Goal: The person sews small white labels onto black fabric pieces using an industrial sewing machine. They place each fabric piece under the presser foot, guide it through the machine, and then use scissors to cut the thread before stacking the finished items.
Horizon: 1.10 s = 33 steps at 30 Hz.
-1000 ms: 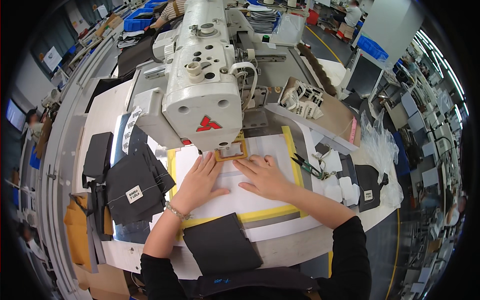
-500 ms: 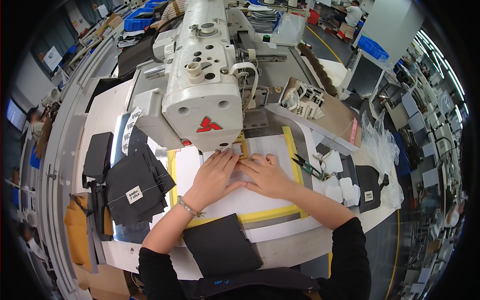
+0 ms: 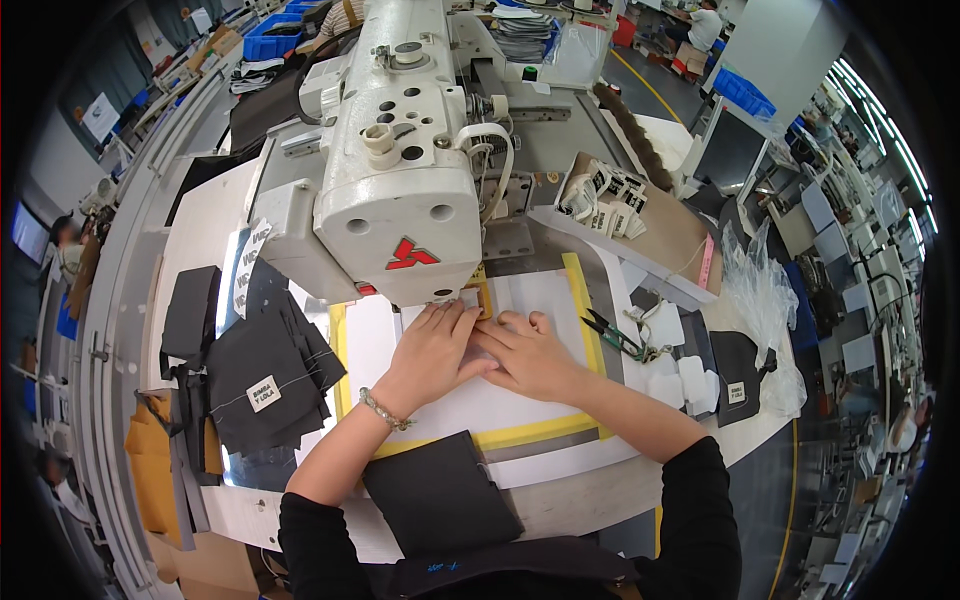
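Observation:
My left hand [image 3: 430,350] lies palm down with fingers stretched over a small yellow frame [image 3: 482,292] beneath the white sewing machine head [image 3: 390,230], covering much of that frame. Beside it, my right hand [image 3: 520,350] rests fingers apart on a white sheet [image 3: 530,395] edged in yellow tape, its index finger meeting my left hand. What lies under the fingertips is mostly hidden. Green-handled snips [image 3: 620,340] lie just right of the sheet. A dark fabric square [image 3: 440,495] sits in front, and a pile of dark pieces [image 3: 265,360] with a pale label is at left.
A tan tray [image 3: 660,265] of labels stands behind the snips. At right are white cut pieces [image 3: 680,375], a dark piece [image 3: 735,395] and crumpled clear plastic [image 3: 760,280]. Mustard material [image 3: 155,470] hangs at lower left. Co-workers [image 3: 700,30] appear in the background.
Since a second ago my left hand has moved rightward to meet my right hand and now covers much of the yellow frame. My right hand has barely moved.

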{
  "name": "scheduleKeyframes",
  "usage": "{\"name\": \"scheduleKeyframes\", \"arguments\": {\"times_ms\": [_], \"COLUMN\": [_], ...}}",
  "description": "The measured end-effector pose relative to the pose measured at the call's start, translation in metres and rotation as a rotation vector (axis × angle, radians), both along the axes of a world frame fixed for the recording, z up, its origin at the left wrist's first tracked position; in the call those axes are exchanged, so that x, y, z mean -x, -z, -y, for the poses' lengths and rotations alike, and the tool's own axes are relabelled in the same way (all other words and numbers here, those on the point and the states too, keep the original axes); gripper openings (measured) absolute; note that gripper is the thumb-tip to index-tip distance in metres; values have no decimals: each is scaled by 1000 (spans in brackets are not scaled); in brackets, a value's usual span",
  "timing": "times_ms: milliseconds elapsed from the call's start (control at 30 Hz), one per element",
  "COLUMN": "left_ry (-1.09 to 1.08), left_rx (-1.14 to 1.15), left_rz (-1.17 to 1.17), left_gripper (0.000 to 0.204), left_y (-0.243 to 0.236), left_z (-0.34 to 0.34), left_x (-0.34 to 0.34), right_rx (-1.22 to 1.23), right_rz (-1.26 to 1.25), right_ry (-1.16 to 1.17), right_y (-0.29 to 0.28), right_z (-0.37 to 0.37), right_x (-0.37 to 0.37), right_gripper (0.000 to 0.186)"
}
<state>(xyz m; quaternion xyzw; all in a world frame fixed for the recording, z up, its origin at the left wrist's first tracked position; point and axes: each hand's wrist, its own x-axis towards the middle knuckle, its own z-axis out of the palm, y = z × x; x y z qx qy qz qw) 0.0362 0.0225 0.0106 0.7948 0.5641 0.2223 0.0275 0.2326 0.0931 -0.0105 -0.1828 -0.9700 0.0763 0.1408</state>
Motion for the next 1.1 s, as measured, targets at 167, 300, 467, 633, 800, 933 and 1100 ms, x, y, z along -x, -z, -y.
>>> {"name": "scheduleKeyframes", "arguments": {"times_ms": [167,300,467,633,800,933,1100], "left_ry": [35,45,71,57,31,23,45], "left_rx": [-52,-64,-80,-86,-56,1,-56], "left_rz": [24,9,-9,-60,-39,-7,-17], "left_gripper": [64,59,54,56,55,53,48], "left_y": [3,4,6,11,10,9,6], "left_z": [-3,-5,-8,-6,-4,-7,-7], "left_x": [2,7,13,12,7,9,11], "right_rx": [-7,3,-21,-15,-17,-38,-36], "right_rz": [-16,-18,-30,-31,-33,-36,-69], "right_ry": [0,-14,-28,-40,-35,-30,-26], "right_y": [0,-4,-4,-2,-2,-2,-3], "right_z": [1,1,1,1,3,2,2], "right_x": [0,1,1,1,0,0,0], "right_gripper": [49,49,46,46,46,47,46]}}
